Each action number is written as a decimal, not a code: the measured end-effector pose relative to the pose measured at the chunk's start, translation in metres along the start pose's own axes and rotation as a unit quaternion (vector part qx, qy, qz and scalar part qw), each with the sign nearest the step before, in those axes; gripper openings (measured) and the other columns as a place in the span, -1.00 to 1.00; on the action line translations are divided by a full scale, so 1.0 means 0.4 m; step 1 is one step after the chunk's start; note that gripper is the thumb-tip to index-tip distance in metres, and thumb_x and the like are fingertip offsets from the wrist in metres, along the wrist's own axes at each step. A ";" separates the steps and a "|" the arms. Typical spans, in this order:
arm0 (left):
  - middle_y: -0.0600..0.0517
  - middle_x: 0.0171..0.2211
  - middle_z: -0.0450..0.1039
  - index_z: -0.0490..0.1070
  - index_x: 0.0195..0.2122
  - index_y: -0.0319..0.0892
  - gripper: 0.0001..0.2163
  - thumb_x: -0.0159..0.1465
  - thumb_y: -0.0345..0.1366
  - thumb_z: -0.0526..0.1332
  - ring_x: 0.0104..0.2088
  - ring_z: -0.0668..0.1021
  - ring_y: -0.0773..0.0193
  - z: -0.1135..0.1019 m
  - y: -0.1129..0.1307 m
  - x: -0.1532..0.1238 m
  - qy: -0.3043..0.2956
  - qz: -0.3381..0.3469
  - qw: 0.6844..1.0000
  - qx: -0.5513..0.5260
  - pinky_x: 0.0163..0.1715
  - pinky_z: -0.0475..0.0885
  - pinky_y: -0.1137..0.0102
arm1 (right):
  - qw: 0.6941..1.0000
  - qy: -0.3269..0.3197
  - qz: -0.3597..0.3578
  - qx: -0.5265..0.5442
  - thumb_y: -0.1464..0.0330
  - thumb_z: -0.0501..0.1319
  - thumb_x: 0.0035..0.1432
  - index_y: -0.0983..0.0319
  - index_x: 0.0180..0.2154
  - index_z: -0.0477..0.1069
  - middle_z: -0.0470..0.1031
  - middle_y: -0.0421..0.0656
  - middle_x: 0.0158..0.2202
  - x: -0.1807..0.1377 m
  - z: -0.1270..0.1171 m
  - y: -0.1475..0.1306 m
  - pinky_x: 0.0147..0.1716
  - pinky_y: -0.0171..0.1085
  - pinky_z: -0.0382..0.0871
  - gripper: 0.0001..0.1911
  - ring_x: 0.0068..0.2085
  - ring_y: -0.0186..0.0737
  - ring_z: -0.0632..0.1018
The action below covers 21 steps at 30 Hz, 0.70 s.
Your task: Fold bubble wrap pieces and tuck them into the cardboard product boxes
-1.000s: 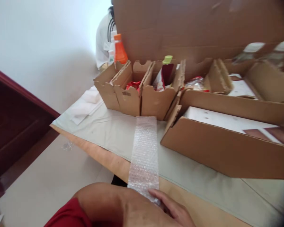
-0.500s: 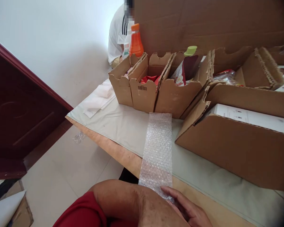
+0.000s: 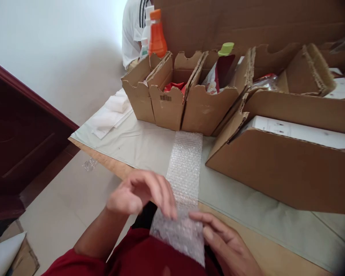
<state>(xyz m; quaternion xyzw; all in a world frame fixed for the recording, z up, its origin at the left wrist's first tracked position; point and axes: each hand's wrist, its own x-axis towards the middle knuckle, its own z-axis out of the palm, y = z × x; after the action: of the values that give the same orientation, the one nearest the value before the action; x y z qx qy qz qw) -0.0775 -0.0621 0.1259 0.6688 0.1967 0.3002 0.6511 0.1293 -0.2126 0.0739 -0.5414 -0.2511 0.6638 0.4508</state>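
A long strip of bubble wrap (image 3: 185, 168) runs from the cardboard bins across the table and over its near edge, where its end hangs folded before my red clothing. My right hand (image 3: 227, 241) is closed on the right edge of that end, index finger on top and thumb beside it. Coming from the left, my left hand (image 3: 145, 193) hovers at the fold with thumb and fingers apart and curved. Its fingertips are at the wrap's surface, slightly blurred; whether they press on it I cannot tell.
Several cardboard bins (image 3: 212, 107) line the table's back, with red packets and a white box (image 3: 299, 132) inside. Behind them stand an orange bottle (image 3: 157, 38) and a person in a white shirt (image 3: 130, 34). White foam sheets (image 3: 112, 111) lie at the table's left end.
My left arm, earlier bent across the front with its hand out of sight, has swung left, bringing the hand over the wrap. The wrap's near end now shows lifted and folded. The view has shifted slightly.
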 end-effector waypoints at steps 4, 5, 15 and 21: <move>-0.03 -0.37 0.56 0.51 -0.28 -0.07 -0.75 0.22 -0.01 0.26 -0.28 0.64 0.10 -0.035 -0.029 -0.027 0.229 0.053 0.970 -0.062 -0.25 0.60 0.18 | 0.995 0.000 -0.018 0.096 0.01 0.33 0.23 0.16 0.07 0.53 0.61 -0.08 -0.23 0.074 0.026 -0.052 -0.25 -0.19 0.56 -0.50 -0.30 -0.16 0.61; -0.05 -0.29 0.57 0.53 -0.21 -0.08 -0.78 0.25 -0.08 0.24 -0.21 0.63 0.09 -0.034 -0.045 -0.035 0.258 0.071 0.963 -0.036 -0.20 0.58 0.18 | 0.994 0.010 -0.032 0.103 0.02 0.33 0.24 0.16 0.11 0.50 0.62 -0.05 -0.16 0.099 0.028 -0.061 -0.27 -0.20 0.56 -0.49 -0.23 -0.12 0.63; -0.15 0.00 0.50 0.44 0.01 -0.08 -0.65 0.20 -0.47 0.25 0.10 0.53 -0.07 0.040 -0.132 -0.051 0.153 0.175 0.893 0.385 0.07 0.52 -0.03 | 0.981 0.092 -0.147 -0.083 0.09 0.27 0.31 0.13 0.31 0.26 0.64 -0.05 -0.09 0.131 -0.002 -0.078 -0.29 -0.22 0.58 -0.38 -0.25 -0.18 0.65; -0.22 0.13 0.37 0.36 0.14 -0.12 -0.57 0.24 -0.39 0.29 0.11 0.51 -0.06 0.048 -0.178 -0.083 0.228 0.088 0.856 0.455 0.07 0.53 0.03 | 0.854 0.180 -0.282 -0.399 0.23 0.21 0.33 0.15 -0.07 0.57 0.62 -0.08 -0.12 0.119 -0.041 -0.057 -0.20 -0.21 0.53 -0.76 -0.24 -0.17 0.60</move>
<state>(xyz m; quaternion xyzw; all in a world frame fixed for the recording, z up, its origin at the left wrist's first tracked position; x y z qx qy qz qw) -0.0804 -0.0929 0.0511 0.8175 0.3948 0.3778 0.1821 0.1518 -0.1630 0.0644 -0.6907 -0.5507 0.2422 0.4012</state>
